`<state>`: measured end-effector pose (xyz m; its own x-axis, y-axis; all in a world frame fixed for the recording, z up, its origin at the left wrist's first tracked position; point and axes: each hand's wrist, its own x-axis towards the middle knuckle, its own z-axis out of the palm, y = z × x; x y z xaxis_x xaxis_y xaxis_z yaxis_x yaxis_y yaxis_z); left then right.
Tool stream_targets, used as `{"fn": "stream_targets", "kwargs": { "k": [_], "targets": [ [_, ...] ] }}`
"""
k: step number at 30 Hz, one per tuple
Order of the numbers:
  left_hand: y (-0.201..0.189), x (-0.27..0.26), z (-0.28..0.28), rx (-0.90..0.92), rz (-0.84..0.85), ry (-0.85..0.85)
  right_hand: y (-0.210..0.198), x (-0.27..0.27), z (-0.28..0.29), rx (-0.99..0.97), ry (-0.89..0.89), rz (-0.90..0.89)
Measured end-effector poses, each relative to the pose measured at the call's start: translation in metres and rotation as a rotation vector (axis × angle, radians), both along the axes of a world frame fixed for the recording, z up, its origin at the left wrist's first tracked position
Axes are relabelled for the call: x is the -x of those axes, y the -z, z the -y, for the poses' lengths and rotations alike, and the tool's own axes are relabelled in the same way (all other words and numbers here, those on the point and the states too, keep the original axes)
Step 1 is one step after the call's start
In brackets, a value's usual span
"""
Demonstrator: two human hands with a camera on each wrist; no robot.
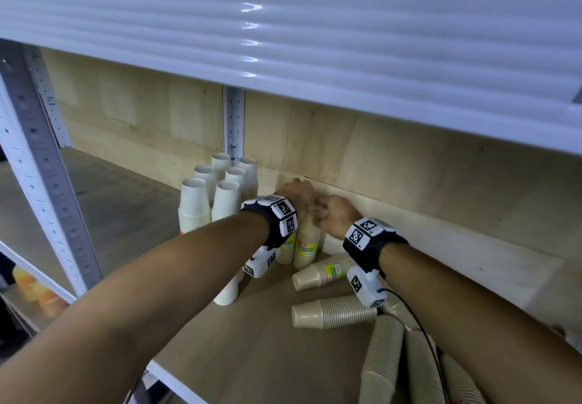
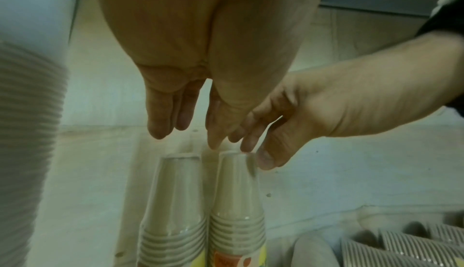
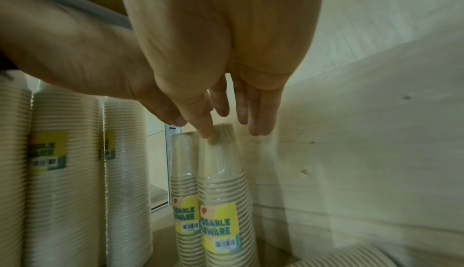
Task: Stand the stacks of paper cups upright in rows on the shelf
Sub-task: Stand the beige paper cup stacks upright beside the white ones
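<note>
Two wrapped beige cup stacks (image 1: 307,243) (image 1: 286,251) with yellow labels stand upright side by side against the plywood back wall. My left hand (image 1: 294,194) (image 2: 185,134) hangs just above them with straight fingers, holding nothing. My right hand (image 1: 327,214) (image 3: 233,132) reaches in from the right. Its straight fingertips (image 2: 247,146) touch the top of the right-hand stack (image 2: 236,182) (image 3: 220,162). Several white cup stacks (image 1: 220,195) stand in two rows to the left. Several beige stacks (image 1: 321,273) (image 1: 333,312) (image 1: 382,359) lie on their sides under my right forearm.
The wooden shelf board (image 1: 252,340) has bare room in front of the standing stacks. The white upper shelf (image 1: 283,41) hangs low overhead. A perforated metal post (image 1: 37,167) stands at the left. Orange items (image 1: 37,290) sit on a lower shelf.
</note>
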<state>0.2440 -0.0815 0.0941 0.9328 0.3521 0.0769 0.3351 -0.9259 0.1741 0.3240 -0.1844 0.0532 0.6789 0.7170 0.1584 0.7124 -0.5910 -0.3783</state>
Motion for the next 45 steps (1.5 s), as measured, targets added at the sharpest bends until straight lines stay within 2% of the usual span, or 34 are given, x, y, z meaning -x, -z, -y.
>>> {"fn": "stream_targets", "kwargs": {
  "k": [5,12,18,22,25,29,36,45],
  "targets": [
    [-0.004,0.0,0.003,-0.01,0.038,0.079,-0.005,0.002,0.016,-0.006,0.045,0.029],
    [0.014,0.009,0.01,0.091,0.05,0.166,-0.001,0.023,0.044,0.075,0.076,-0.088],
    [0.052,0.02,0.014,0.159,-0.037,0.148,0.024,0.056,0.056,0.196,0.038,-0.164],
    [0.072,0.031,0.018,0.18,-0.141,0.168,0.051,0.068,0.056,0.244,0.048,-0.144],
    [0.088,0.033,0.011,0.229,-0.124,0.144,0.063,0.072,0.055,0.246,0.046,-0.176],
    [0.102,0.032,0.004,0.324,-0.083,0.116,0.069,0.074,0.057,0.263,0.039,-0.148],
    [0.122,0.027,0.0,0.454,-0.12,0.131,0.082,0.074,0.056,0.333,0.019,-0.073],
    [0.153,0.011,-0.011,0.424,-0.18,0.123,0.085,0.07,0.054,0.445,-0.007,-0.109]
  ]
}}
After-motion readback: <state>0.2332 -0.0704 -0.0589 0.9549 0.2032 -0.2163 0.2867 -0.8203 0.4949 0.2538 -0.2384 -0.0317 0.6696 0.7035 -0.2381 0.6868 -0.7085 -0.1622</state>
